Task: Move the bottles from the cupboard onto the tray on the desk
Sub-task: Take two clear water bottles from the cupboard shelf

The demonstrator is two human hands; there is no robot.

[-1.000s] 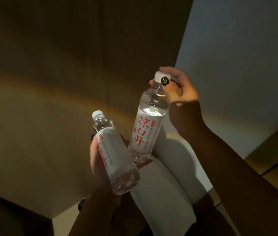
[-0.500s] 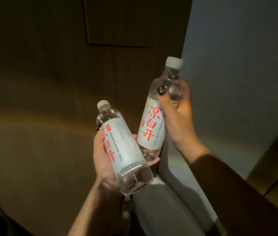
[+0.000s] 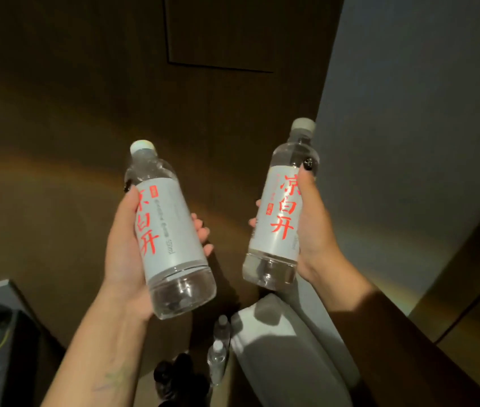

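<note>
In front of dark wood panelling, two water bottles are held up in the air, one in each hand.

The left bottle (image 3: 169,230) is gripped around its white label by the left hand (image 3: 127,248), palm behind it, thumb along its left side and fingertips showing past its right edge; its cap leans up and to the left. The right bottle (image 3: 280,210) is clasped by the right hand (image 3: 312,227), thumb laid up the label on its right side, cap tilted up and to the right. The two bottles are kept apart. Lower down, between the forearms, two smaller-looking bottles (image 3: 218,359) are seen standing beside a grey cushioned edge (image 3: 285,348).
</note>
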